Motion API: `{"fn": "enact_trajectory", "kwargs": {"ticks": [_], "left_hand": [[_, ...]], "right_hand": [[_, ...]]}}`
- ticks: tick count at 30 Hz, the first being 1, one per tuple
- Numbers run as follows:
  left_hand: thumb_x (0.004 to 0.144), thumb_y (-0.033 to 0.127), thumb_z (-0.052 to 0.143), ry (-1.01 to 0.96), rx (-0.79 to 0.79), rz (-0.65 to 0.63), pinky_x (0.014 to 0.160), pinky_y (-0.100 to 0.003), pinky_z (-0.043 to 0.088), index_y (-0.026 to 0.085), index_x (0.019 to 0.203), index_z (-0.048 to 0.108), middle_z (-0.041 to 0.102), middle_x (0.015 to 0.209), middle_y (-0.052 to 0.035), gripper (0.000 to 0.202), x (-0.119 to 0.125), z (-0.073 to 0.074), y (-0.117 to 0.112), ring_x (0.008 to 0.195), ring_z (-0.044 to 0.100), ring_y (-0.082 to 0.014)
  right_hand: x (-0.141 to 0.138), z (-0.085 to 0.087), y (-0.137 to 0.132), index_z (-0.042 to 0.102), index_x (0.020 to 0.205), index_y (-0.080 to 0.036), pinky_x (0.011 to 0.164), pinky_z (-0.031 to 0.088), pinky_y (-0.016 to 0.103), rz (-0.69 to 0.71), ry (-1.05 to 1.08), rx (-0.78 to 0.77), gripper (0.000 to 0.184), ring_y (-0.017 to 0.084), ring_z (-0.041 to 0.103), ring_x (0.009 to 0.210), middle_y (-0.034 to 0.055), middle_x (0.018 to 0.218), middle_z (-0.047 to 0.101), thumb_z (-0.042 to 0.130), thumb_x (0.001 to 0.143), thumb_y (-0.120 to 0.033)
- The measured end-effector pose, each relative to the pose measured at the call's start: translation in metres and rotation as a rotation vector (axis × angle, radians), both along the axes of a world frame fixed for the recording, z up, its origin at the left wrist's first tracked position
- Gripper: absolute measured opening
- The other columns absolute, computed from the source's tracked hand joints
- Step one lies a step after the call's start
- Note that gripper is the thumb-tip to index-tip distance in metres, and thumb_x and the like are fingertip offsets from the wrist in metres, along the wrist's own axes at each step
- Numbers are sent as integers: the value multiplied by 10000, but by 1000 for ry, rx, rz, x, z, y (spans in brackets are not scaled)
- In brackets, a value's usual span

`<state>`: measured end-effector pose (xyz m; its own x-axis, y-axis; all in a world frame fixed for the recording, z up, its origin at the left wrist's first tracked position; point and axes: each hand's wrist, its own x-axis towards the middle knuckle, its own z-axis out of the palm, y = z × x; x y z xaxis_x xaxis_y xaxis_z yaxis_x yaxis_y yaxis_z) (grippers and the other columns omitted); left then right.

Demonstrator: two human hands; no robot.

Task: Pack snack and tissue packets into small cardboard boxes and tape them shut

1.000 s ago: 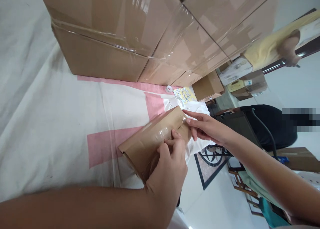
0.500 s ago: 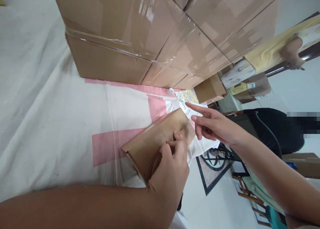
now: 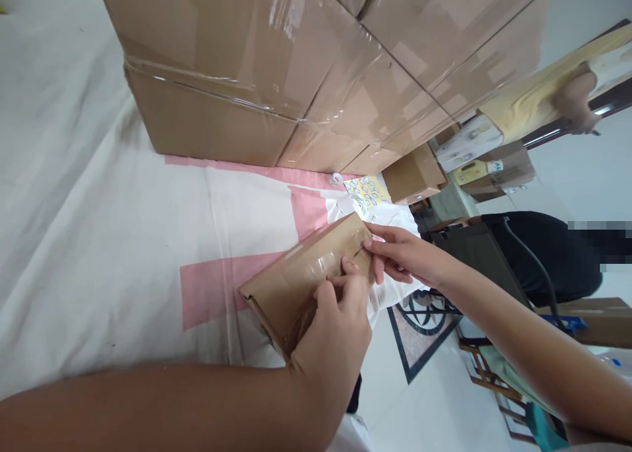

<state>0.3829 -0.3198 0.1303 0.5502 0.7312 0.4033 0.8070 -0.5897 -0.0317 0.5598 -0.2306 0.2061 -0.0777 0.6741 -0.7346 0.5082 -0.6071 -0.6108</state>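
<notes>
A small brown cardboard box lies slanted on the cloth, with shiny clear tape on its upper face. My left hand rests over its near side, fingers bent and pressed together against the cardboard; part of the box is hidden beneath it. At the far end, my right hand has its thumb and forefinger closed at the box's edge by a flap seam. Its other fingers curl below. Whether a loose tape end is pinched there, I cannot tell.
A tall stack of taped cartons borders the work surface, covered by white cloth with pink strips. Beyond are a yellow patterned sheet, an open carton, a person in black and another person's hand.
My right hand has come down and left from above the box's far end to touch its edge, its forefinger no longer pointing out. My left hand has hardly moved.
</notes>
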Motion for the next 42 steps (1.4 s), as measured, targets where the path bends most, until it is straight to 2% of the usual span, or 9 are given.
{"fn": "enact_trajectory", "kwargs": {"ticks": [6, 13, 17, 21, 25, 33, 37, 42], "left_hand": [[794, 395, 687, 4, -11, -17, 653, -355, 401, 241, 1216, 773, 658, 1329, -141, 457, -2, 0, 0, 947, 482, -259], [760, 413, 730, 0, -1, 3, 658, -350, 399, 265, 1220, 770, 671, 1268, -128, 484, -1, -2, 0, 940, 459, -260], [760, 391, 743, -20, -8, -10, 661, -356, 395, 228, 1237, 761, 656, 1295, -147, 504, -1, -2, 0, 952, 458, -261], [724, 414, 778, -48, -16, -20, 679, -366, 403, 199, 1207, 774, 664, 1271, -166, 529, -1, -2, 0, 981, 453, -276], [715, 429, 776, -34, -12, -22, 676, -367, 412, 203, 1240, 758, 647, 1360, -154, 571, -2, -1, 0, 984, 462, -280], [792, 369, 708, -3, -8, -20, 673, -353, 439, 220, 1230, 764, 658, 1339, -132, 466, -3, -1, 0, 958, 474, -262], [812, 347, 696, -19, -12, -23, 667, -347, 442, 201, 1219, 769, 650, 1376, -134, 438, -3, -1, 0, 941, 485, -257], [827, 343, 668, -23, -4, -16, 669, -343, 450, 228, 1208, 775, 684, 1312, -116, 413, -3, 1, 1, 918, 488, -252]], "right_hand": [[-2, 3, 0, 372, 1587, -138, 328, 202, 166, 14, -15, -8, 721, 58, 323, 297, 51, 577, 716, 621, 980, -437], [-2, 2, 2, 464, 1495, -117, 320, 178, 176, 0, -15, -46, 635, 56, 287, 284, 43, 556, 700, 617, 971, -442], [-3, 3, 3, 516, 1415, -124, 327, 175, 176, -6, -22, -55, 570, 56, 304, 284, 46, 560, 702, 630, 966, -457], [-5, 3, 6, 570, 1251, -135, 327, 174, 174, -14, -50, -78, 433, 59, 318, 288, 44, 543, 691, 625, 972, -461], [-8, 4, 10, 585, 1041, -157, 327, 190, 167, 18, -110, -102, 286, 58, 331, 301, 43, 522, 672, 593, 996, -439], [-13, 4, 19, 608, 966, -166, 326, 216, 171, 29, -213, -175, 353, 66, 373, 319, 32, 492, 646, 625, 980, -519], [-15, 4, 22, 599, 890, -168, 314, 214, 180, 0, -248, -194, 411, 72, 380, 309, 36, 463, 626, 574, 1003, -563], [-16, 6, 23, 596, 955, -161, 313, 212, 166, -21, -230, -197, 336, 76, 380, 297, 27, 446, 617, 487, 1065, -459]]}}
